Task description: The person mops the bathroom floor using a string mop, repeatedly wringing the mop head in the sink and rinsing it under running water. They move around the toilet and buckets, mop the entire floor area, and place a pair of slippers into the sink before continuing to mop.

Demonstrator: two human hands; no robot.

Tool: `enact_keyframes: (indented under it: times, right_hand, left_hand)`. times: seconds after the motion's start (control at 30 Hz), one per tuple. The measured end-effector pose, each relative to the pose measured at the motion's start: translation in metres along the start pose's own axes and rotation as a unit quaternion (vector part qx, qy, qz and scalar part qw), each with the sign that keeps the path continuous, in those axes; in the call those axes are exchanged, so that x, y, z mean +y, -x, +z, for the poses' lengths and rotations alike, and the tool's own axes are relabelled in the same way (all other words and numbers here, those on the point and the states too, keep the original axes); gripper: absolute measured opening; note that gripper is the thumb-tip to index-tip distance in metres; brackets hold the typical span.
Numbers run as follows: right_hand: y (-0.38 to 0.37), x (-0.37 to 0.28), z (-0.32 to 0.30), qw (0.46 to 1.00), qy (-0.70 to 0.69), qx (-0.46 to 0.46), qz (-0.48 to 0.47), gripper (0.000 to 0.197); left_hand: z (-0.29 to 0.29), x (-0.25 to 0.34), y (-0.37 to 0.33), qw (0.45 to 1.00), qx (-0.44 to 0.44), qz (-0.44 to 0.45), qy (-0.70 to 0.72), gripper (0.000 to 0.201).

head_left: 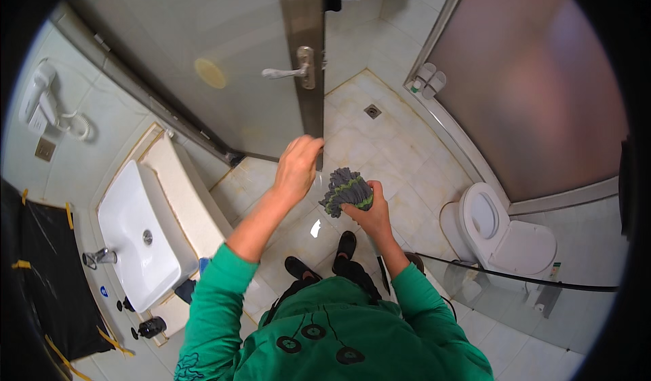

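My right hand (371, 216) is closed around a bunched grey mop head (348, 190) with bright green bands, its ruffled strips fanning out above the thumb. To the left and slightly farther out, my left hand (298, 167) is beside the free edge of the frosted glass door (237, 49). Its fingers are curled together and point right. What they grip, if anything, is hidden. On that door, the silver lever handle (306, 68) sits beyond my left hand. Both hands are apart, above the tiled floor (359, 140).
On the left are a white washbasin (146, 238), a soap dispenser (150, 327) and a wall hair dryer (39, 96). A toilet (485, 211) stands right, near a frosted panel (542, 83) and curved glass edge (515, 281). A floor drain (372, 111) lies ahead.
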State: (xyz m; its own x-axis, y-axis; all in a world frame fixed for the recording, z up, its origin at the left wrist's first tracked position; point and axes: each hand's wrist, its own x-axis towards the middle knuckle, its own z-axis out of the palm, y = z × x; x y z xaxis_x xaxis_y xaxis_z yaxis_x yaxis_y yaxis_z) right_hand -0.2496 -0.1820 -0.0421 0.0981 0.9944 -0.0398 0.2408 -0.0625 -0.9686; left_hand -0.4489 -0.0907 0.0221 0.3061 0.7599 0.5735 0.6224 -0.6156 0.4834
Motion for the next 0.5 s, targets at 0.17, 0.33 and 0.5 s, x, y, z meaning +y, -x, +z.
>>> enact_keyframes:
  times: [0.17,0.33,0.5]
  right_hand:
    - [-0.002,0.029,-0.037,0.998,-0.023,0.026,0.061,0.062]
    - [-0.010,0.045,-0.057,0.996,-0.030,0.061,0.057,0.059]
    - [-0.022,0.055,-0.065,0.994,-0.017,0.084,0.066,0.061]
  left_hand:
    - [0.064,-0.025,-0.111,0.906,-0.201,0.204,-0.312,0.023]
    - [0.106,-0.057,-0.168,0.764,-0.214,0.231,-0.563,0.026]
    - [0.103,-0.084,-0.174,0.694,-0.345,0.120,-0.621,0.020]
